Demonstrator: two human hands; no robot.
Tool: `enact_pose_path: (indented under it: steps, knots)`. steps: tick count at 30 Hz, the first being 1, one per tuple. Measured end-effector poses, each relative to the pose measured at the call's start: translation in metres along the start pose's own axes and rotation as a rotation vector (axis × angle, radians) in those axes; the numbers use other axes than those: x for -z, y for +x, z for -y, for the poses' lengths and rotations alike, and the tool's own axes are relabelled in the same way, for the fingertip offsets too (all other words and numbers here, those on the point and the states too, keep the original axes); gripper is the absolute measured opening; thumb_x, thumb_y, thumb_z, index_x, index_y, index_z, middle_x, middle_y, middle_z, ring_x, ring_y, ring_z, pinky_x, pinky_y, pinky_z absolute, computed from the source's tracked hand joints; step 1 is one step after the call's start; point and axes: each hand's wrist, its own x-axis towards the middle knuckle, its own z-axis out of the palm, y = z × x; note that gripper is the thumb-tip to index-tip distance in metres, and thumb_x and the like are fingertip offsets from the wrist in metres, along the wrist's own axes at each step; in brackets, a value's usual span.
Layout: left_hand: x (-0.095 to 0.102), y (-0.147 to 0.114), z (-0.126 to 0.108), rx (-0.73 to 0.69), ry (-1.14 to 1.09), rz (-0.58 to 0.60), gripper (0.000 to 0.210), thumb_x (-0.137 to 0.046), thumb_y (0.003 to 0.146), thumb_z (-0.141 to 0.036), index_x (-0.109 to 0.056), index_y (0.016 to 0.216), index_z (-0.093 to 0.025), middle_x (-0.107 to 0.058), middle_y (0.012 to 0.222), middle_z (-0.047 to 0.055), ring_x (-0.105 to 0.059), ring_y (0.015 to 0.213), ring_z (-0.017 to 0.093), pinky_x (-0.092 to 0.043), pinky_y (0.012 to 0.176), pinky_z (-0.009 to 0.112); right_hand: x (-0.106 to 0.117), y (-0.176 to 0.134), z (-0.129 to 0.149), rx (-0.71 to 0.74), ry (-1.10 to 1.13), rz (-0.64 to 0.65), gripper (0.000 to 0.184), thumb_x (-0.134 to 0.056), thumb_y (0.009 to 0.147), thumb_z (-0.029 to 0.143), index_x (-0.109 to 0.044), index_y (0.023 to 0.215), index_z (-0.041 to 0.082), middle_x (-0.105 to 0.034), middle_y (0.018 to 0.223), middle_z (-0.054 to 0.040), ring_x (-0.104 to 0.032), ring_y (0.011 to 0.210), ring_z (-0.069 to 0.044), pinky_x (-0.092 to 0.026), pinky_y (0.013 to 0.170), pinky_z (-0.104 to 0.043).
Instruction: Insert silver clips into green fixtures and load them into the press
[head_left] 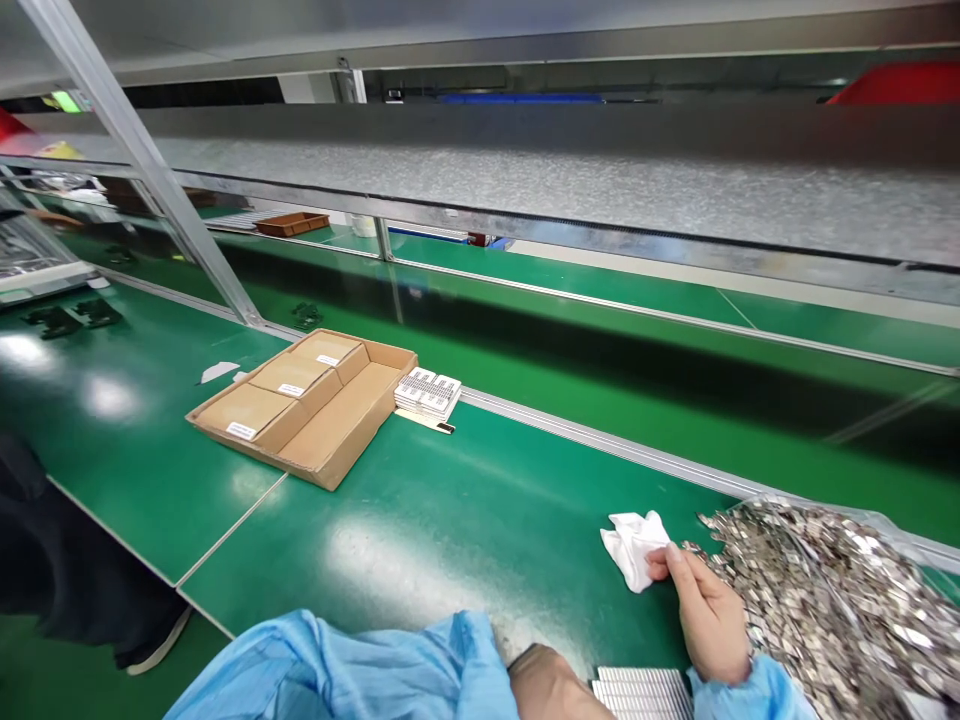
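Note:
Between the thumb and fingers of my right hand (709,615) is a crumpled white cloth (631,548), pinched at its right corner just over the green bench. A heap of small shiny metal parts (832,600) spreads to the right of this hand, partly in clear plastic. Only the back of my left hand (553,685) shows at the bottom edge; its fingers are out of the picture. Between the two hands lies a block of thin silvery metal strips (641,692) in neat rows, cut off by the frame's lower edge.
An open cardboard tray (360,410) holding several small brown boxes (289,375) stands at the left. Beside it is a stack of printed white labels or cards (427,392). A metal shelf (480,180) runs overhead. A person's dark-clad leg (75,570) is at the far left.

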Motion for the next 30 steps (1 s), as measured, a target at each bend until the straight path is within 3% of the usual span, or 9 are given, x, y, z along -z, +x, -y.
enact_pose_path:
  steps: [3,7,12,18,30]
  knots:
    - [-0.008,-0.009,-0.01,-0.031,0.027,-0.054,0.054,-0.064,0.078,-0.032,-0.023,0.046,-0.018,-0.022,0.042,-0.006,-0.025,0.042,0.008,-0.017,0.046,0.029,0.0,-0.005,0.016,0.011,-0.01,-0.002,0.058,-0.052,0.088,0.07,-0.069,0.065,0.019,-0.065,0.065,-0.0043,-0.061,0.064,-0.021,-0.048,0.062,-0.027]
    - [-0.01,-0.019,-0.019,-0.089,0.038,-0.086,0.041,-0.046,0.088,-0.03,-0.025,0.054,-0.019,-0.025,0.051,-0.005,-0.03,0.049,0.01,-0.019,0.051,0.029,-0.006,-0.009,0.034,0.006,0.104,-0.016,0.064,-0.05,0.086,0.075,-0.063,0.058,0.019,-0.06,0.057,-0.0045,-0.056,0.055,-0.021,-0.043,0.055,-0.029]
    - [-0.003,-0.02,-0.018,-0.124,0.111,0.006,0.039,-0.035,0.096,-0.03,-0.026,0.06,-0.019,-0.025,0.055,-0.005,-0.033,0.051,0.009,-0.02,0.052,0.027,-0.012,-0.01,0.03,-0.019,0.093,-0.069,0.062,-0.046,0.089,0.073,-0.061,0.062,0.02,-0.061,0.059,-0.0035,-0.058,0.059,-0.02,-0.045,0.058,-0.029]
    - [-0.002,-0.022,-0.019,-0.243,0.185,-0.071,0.038,-0.039,0.095,-0.024,-0.03,0.059,-0.018,-0.028,0.053,-0.006,-0.033,0.047,0.007,-0.022,0.048,0.023,-0.012,-0.015,0.03,-0.001,0.143,-0.117,0.058,-0.043,0.094,0.068,-0.062,0.066,0.02,-0.06,0.06,-0.0029,-0.059,0.06,-0.02,-0.047,0.061,-0.03]
    - [-0.003,-0.022,-0.013,-0.327,0.24,-0.118,0.037,-0.041,0.093,-0.017,-0.032,0.057,-0.019,-0.034,0.051,-0.006,-0.037,0.044,0.006,-0.026,0.044,0.018,-0.016,-0.018,0.017,-0.027,0.15,-0.519,0.044,-0.036,0.101,0.059,-0.055,0.1,0.019,-0.055,0.066,-0.0001,-0.057,0.058,-0.017,-0.048,0.058,-0.029]
